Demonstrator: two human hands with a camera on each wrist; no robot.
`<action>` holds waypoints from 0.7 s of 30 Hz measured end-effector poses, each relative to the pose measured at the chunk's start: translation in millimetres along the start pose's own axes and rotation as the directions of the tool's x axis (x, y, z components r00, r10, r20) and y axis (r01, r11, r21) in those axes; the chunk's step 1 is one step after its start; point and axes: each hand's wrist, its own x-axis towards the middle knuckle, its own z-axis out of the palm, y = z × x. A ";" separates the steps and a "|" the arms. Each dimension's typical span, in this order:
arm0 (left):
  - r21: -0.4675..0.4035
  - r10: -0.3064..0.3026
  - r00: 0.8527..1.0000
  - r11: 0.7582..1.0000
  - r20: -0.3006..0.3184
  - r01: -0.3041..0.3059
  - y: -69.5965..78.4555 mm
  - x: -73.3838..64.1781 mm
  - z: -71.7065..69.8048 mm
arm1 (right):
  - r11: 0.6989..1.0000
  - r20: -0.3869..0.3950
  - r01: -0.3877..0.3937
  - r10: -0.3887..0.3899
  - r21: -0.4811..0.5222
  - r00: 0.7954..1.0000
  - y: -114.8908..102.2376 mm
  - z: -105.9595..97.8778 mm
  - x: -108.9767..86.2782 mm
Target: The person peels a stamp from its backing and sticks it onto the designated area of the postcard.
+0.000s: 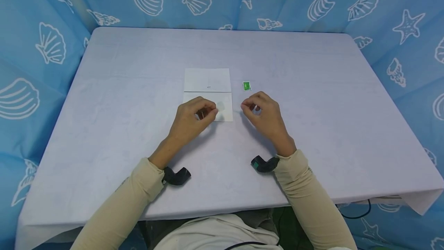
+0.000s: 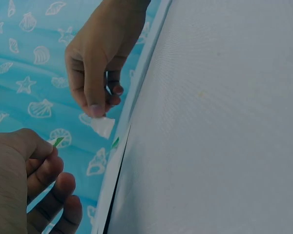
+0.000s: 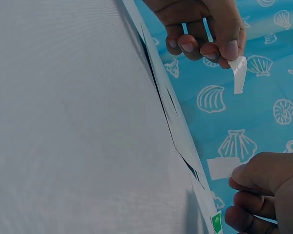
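Between thumb and index finger, my left hand (image 1: 192,118) pinches a small stamp-like piece, green on the side seen in the left wrist view (image 2: 58,142) and white and bent in the right wrist view (image 3: 239,75). My right hand (image 1: 265,115) pinches a small white rectangle of paper (image 3: 223,167) by its edge. Both hands hover over the table, apart from each other. Under the left hand's fingertips lies a white paper (image 1: 207,78) with a crease across it, like an envelope; the left hand covers part of its lower half. Just beyond the right hand lies a small green stamp (image 1: 246,85) with a white border.
A white cloth covers the table (image 1: 138,65). Blue curtains (image 1: 222,1) with white shell prints hang at the back and both sides. A black cable (image 1: 360,216) hangs below the front right edge. Each wrist wears a black camera (image 1: 177,176).
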 end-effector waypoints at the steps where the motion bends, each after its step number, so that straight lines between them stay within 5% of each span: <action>1: 0.000 0.001 1.000 1.000 0.001 -0.001 0.0 0.0 0.0 | 1.000 0.006 -0.004 0.004 -0.001 1.000 0.3 -0.1 -0.1; 21: -0.004 0.001 1.000 1.000 0.008 -0.001 -2.8 0.1 1.3 | 0.984 0.060 -0.169 0.173 -0.058 0.983 2.1 -2.1 -0.8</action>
